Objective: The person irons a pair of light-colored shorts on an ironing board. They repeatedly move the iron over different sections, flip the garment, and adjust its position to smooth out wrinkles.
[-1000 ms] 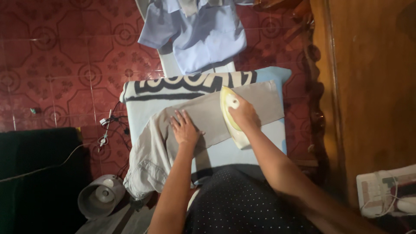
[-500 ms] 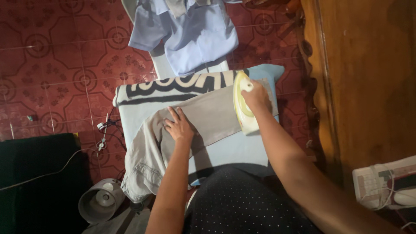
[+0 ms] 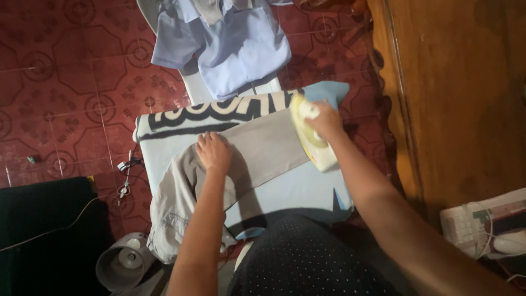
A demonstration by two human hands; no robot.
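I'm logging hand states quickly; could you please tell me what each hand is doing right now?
Left hand: open, flat on the grey trousers.
Right hand: closed, holding the yellow iron.

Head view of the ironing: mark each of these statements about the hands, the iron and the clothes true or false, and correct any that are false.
1. The right hand grips the pale yellow iron. True.
2. The left hand holds the iron's cord. False: it lies flat on the grey garment.
3. The iron stands at the right end of the grey garment. True.
4. The light blue shirt lies under the iron. False: it lies apart, beyond the far edge of the padded ironing surface.
5. A black and cream patterned cloth lies along the far side of the ironing surface. True.
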